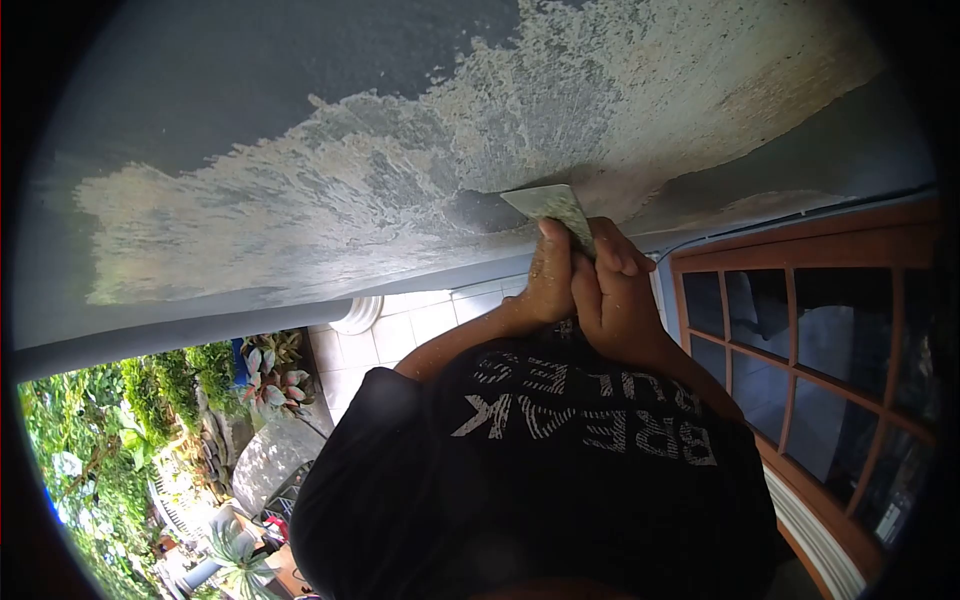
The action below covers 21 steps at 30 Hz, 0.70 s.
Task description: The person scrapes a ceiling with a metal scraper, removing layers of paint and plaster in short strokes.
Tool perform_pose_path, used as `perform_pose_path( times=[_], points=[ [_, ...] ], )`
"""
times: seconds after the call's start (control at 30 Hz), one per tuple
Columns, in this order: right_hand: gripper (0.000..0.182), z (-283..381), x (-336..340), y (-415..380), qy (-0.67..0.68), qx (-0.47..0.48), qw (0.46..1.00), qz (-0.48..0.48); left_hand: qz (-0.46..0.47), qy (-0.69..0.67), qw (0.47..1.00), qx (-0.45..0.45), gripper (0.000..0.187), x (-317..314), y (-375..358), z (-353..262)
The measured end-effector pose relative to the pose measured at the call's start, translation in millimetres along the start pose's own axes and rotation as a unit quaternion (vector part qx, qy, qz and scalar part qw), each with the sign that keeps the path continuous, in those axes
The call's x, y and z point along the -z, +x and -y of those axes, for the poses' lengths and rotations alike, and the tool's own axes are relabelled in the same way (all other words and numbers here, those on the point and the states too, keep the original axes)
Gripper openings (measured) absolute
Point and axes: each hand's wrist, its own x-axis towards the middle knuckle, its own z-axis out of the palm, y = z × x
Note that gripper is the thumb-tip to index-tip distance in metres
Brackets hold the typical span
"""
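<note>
Lower left of my feed, I see green plants (165,400); across the top, a gray surface (250,75) with a rough pale patch (400,160). Near center, my left hand (550,275) grips a flat blade (556,205), thumb on its face, its upper edge against the patch. My right hand (618,290) clasps its lower end. Below, the black shirt (540,500) reads, upside down, "BREAK" and, partly hidden, "RULE". Far right stands a wood-framed window (790,350).

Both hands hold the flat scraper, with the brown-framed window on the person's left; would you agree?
The side is wrong: the head view shows the brown-framed window on the person's right. The left hand and right hand do hold the flat scraper.
</note>
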Motion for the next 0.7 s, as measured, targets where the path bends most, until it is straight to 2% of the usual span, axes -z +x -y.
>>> perform_pose_path(
  times=[0.1, 0.23, 0.27, 0.47, 0.53, 0.63, 0.7],
  points=[
    [0.027, -2, 0, -4, -0.016, 0.018, 1.000, 0.016, 0.016, -0.014, 1.000, -0.003, 0.073, -3, -2, -6],
    [0.027, 1, -1, -11, -0.016, 0.034, 0.999, -0.033, 0.028, -0.024, 0.999, 0.036, 0.072, -6, -2, 0],
    [0.027, 1, -4, -11, -0.024, 0.035, 0.999, -0.030, 0.025, -0.062, 0.997, 0.026, 0.071, -6, -5, -1],
    [0.025, 5, 1, -11, -0.009, 0.042, 0.999, -0.033, 0.008, -0.025, 0.999, 0.041, 0.069, -10, -5, -2],
    [0.024, 5, -1, -11, -0.002, 0.031, 0.998, -0.049, -0.011, -0.059, 0.998, 0.037, 0.069, -14, -6, -5],
    [0.024, 3, -1, -7, -0.023, 0.059, 0.997, -0.038, -0.014, -0.048, 0.998, 0.045, 0.068, -12, -4, -6],
    [0.023, 4, 5, -12, 0.003, 0.022, 1.000, -0.012, -0.021, -0.041, 0.997, 0.055, 0.068, -13, -6, -4]
  ],
)
